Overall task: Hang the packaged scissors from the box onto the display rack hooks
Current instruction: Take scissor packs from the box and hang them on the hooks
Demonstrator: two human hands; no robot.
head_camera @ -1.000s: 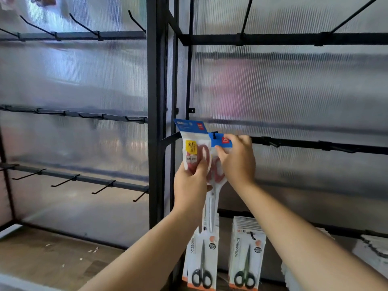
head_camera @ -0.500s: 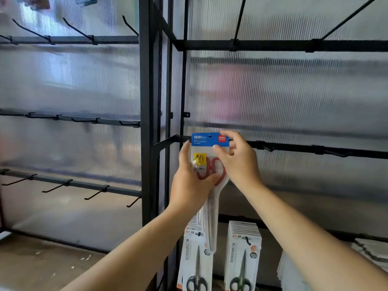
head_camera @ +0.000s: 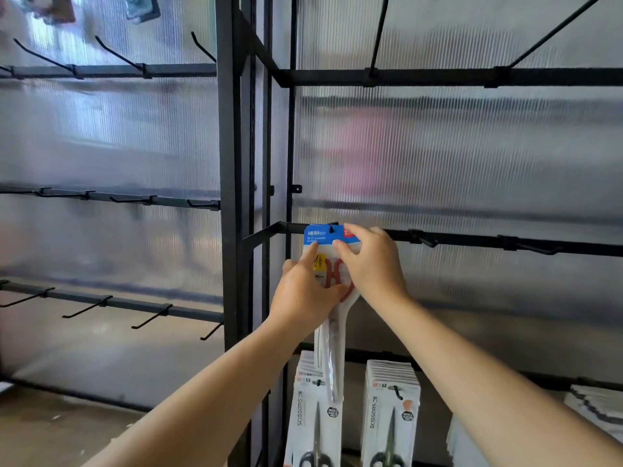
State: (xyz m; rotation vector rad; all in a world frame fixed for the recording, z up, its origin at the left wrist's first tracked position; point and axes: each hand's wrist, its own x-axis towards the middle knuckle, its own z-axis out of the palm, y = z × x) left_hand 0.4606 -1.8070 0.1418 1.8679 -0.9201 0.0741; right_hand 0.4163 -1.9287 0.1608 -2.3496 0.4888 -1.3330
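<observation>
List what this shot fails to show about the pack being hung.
Head view only:
Scissors pack: red handles largely covered by left hand and right hand.
Header print: too small, blurred.
Hung packs below: cut off by bottom edge.
Source box: outside the frame.

You were in a shop, facing a retail display. A black metal display rack (head_camera: 232, 197) stood before you, its horizontal bars (head_camera: 438, 77) carrying rows of peg hooks (head_camera: 151, 316). Ribbed translucent panels (head_camera: 438, 156) backed it. On the lower hooks hung two thick rows of identical carded scissors packs (head_camera: 391, 409) printed "SCISSORS". Above them, a hook tip showed through the hang hole of a blue-headed scissors pack (head_camera: 318, 235).
</observation>
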